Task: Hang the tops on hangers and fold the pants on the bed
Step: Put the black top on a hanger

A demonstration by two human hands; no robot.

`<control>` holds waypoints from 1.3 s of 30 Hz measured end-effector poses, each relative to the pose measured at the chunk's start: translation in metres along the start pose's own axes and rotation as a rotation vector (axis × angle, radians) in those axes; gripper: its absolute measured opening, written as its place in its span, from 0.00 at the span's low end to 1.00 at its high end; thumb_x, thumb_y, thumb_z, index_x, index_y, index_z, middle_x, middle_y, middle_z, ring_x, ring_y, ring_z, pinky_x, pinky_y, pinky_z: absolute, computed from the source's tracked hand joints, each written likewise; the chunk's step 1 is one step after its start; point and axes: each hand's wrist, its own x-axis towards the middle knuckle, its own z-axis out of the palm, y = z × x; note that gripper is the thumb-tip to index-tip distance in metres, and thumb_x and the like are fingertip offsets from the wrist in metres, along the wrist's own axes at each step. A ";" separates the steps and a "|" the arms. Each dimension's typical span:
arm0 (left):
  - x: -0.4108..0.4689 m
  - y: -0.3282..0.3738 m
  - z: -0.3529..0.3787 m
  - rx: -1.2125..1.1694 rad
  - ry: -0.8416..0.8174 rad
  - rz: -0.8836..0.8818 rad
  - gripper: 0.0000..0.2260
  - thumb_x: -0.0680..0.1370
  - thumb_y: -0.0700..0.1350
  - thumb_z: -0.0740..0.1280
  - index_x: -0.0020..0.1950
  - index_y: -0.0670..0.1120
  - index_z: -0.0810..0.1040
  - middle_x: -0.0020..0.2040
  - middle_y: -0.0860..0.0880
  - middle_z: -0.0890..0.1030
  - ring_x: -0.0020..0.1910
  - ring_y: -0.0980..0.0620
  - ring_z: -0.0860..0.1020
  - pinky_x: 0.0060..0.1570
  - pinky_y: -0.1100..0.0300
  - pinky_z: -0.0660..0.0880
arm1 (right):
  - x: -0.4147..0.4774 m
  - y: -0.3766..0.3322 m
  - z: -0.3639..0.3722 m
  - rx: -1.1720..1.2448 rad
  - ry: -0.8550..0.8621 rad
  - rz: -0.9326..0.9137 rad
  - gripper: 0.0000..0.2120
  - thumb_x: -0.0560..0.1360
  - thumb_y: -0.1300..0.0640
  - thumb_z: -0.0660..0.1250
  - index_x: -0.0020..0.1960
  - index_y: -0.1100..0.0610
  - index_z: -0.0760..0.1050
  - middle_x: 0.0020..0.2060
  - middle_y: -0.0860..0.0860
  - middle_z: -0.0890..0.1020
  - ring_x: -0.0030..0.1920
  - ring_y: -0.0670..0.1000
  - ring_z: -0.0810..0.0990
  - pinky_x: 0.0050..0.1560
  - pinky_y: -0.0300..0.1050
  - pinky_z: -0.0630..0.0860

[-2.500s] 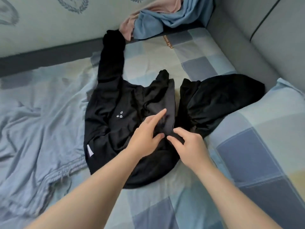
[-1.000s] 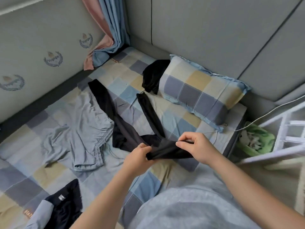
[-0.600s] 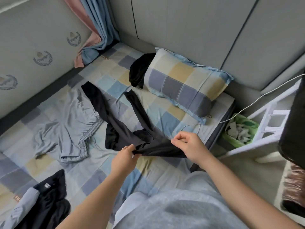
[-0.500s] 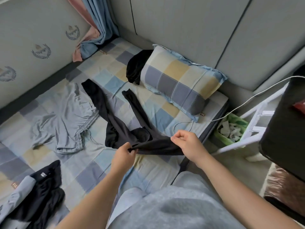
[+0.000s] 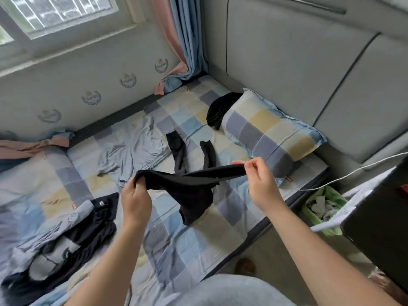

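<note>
The black pants [image 5: 189,184] hang over the bed [image 5: 198,235] just in front of the pillow [image 5: 265,131], waistband stretched between 2 hands. The left hand [image 5: 135,195] has its fingers [image 5: 132,184] curled round 1 bunched end. The right hand [image 5: 260,184] pinches the other end between thumb and forefinger. The 2 legs trail on the sheet toward the pillow. Grey shorts [image 5: 130,151] lie well left of the pillow.

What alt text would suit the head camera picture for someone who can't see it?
A person's left hand and right hand hold thin black pants by the waistband above a checked bed, the legs trailing toward a checked pillow.
</note>
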 end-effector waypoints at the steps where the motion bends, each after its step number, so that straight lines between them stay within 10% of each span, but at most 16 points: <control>1: 0.003 0.008 -0.014 -0.044 0.038 0.040 0.16 0.84 0.44 0.59 0.38 0.53 0.78 0.35 0.57 0.79 0.37 0.58 0.76 0.40 0.65 0.72 | -0.001 -0.010 0.007 0.002 0.002 -0.033 0.10 0.86 0.54 0.54 0.48 0.56 0.70 0.49 0.42 0.84 0.34 0.46 0.74 0.37 0.31 0.71; 6: 0.014 0.052 -0.091 -0.134 0.060 0.248 0.17 0.81 0.48 0.61 0.33 0.49 0.73 0.29 0.53 0.74 0.29 0.57 0.71 0.29 0.64 0.69 | -0.014 -0.063 0.060 -0.013 0.014 -0.148 0.10 0.84 0.55 0.57 0.45 0.56 0.67 0.36 0.50 0.70 0.30 0.39 0.68 0.34 0.30 0.68; 13: 0.015 0.117 -0.154 0.045 -0.153 0.513 0.18 0.76 0.57 0.63 0.32 0.46 0.70 0.27 0.58 0.65 0.27 0.59 0.63 0.28 0.61 0.61 | -0.056 -0.142 0.151 -0.079 -0.447 -0.266 0.21 0.75 0.39 0.69 0.66 0.38 0.69 0.65 0.41 0.74 0.67 0.40 0.71 0.59 0.32 0.69; 16: 0.014 0.127 -0.179 0.127 -0.163 0.585 0.20 0.74 0.60 0.62 0.37 0.43 0.73 0.29 0.55 0.68 0.29 0.56 0.66 0.30 0.60 0.64 | -0.080 -0.165 0.188 -0.016 -0.697 -0.264 0.16 0.74 0.46 0.73 0.61 0.42 0.76 0.55 0.43 0.83 0.57 0.43 0.82 0.52 0.38 0.78; 18: 0.015 0.130 -0.202 0.123 -0.148 0.593 0.19 0.76 0.59 0.63 0.36 0.44 0.73 0.28 0.57 0.68 0.28 0.57 0.67 0.28 0.63 0.64 | -0.087 -0.178 0.206 0.013 -0.665 -0.319 0.02 0.79 0.56 0.70 0.51 0.53 0.79 0.41 0.46 0.85 0.44 0.45 0.84 0.44 0.38 0.77; 20: 0.021 0.125 -0.228 0.107 -0.124 0.579 0.16 0.78 0.57 0.64 0.35 0.48 0.75 0.27 0.58 0.70 0.28 0.59 0.69 0.28 0.66 0.65 | -0.085 -0.191 0.214 0.076 -0.571 -0.359 0.08 0.81 0.60 0.66 0.44 0.58 0.78 0.36 0.53 0.79 0.38 0.51 0.79 0.42 0.45 0.73; 30: 0.021 0.079 -0.295 -0.005 -0.126 0.465 0.18 0.73 0.58 0.69 0.32 0.50 0.66 0.26 0.57 0.62 0.25 0.56 0.61 0.25 0.65 0.58 | -0.044 -0.283 0.236 0.066 -0.561 -0.424 0.09 0.79 0.58 0.68 0.44 0.61 0.82 0.37 0.55 0.83 0.38 0.52 0.82 0.40 0.42 0.79; 39: 0.020 0.058 -0.326 -0.054 -0.369 0.230 0.17 0.71 0.60 0.72 0.45 0.46 0.83 0.40 0.43 0.84 0.39 0.47 0.82 0.40 0.54 0.77 | 0.010 -0.344 0.253 -0.037 -0.431 -0.437 0.09 0.78 0.52 0.71 0.44 0.55 0.86 0.40 0.54 0.87 0.41 0.54 0.87 0.43 0.47 0.82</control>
